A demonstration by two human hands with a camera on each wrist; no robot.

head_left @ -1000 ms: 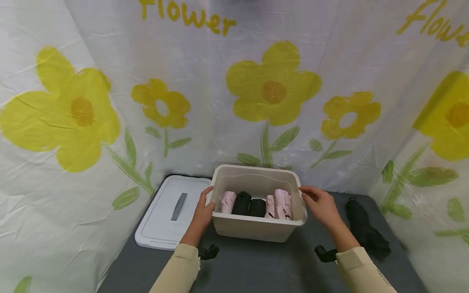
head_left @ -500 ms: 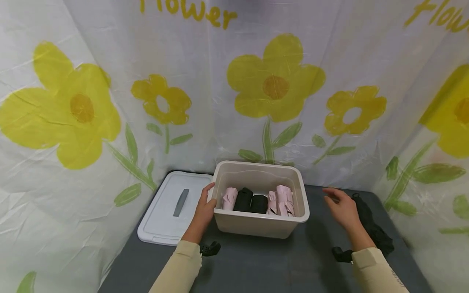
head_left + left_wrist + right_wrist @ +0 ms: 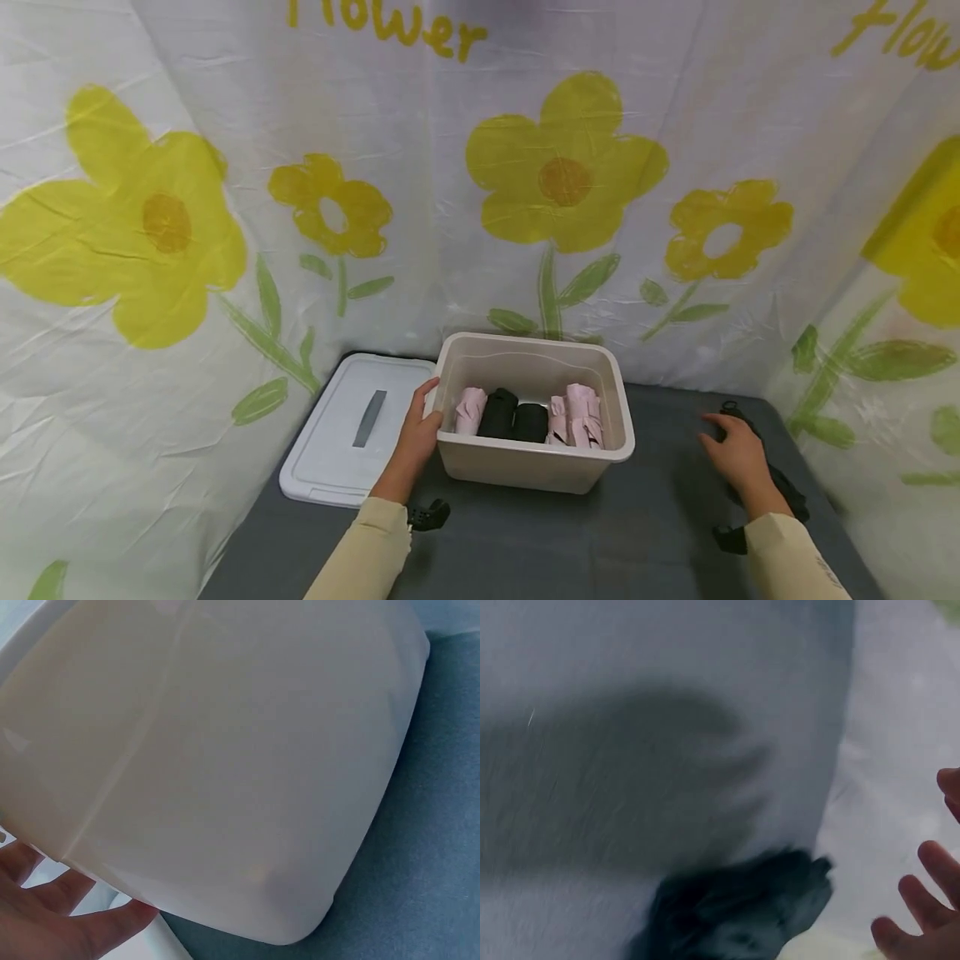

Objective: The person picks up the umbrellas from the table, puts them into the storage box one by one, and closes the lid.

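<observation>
A beige storage bin (image 3: 517, 471) stands on the dark table. Inside it, in a row, are rolled pink bundles (image 3: 582, 412) and black bundles (image 3: 497, 414) that look like folded umbrellas. My left hand (image 3: 415, 433) holds the bin's left rim; in the left wrist view its fingertips (image 3: 135, 915) meet the bin's edge. To the right, my right hand (image 3: 737, 458) hovers with spread fingers, holding nothing. Beneath and beside it lies a loosely furled black umbrella (image 3: 742, 915) with a small loop at its far end, partly hidden by that hand in the head view.
A white lid (image 3: 330, 454) with a grey handle (image 3: 370, 418) lies left of the bin. Behind the dark table (image 3: 555, 550) hangs a white sheet (image 3: 435, 208) with yellow flowers, close to the bin's back. Sheeting also borders both sides.
My right hand has let go of the bin's right rim and moved right, over the black umbrella. My left hand stays on the left rim; the bin has barely shifted in view.
</observation>
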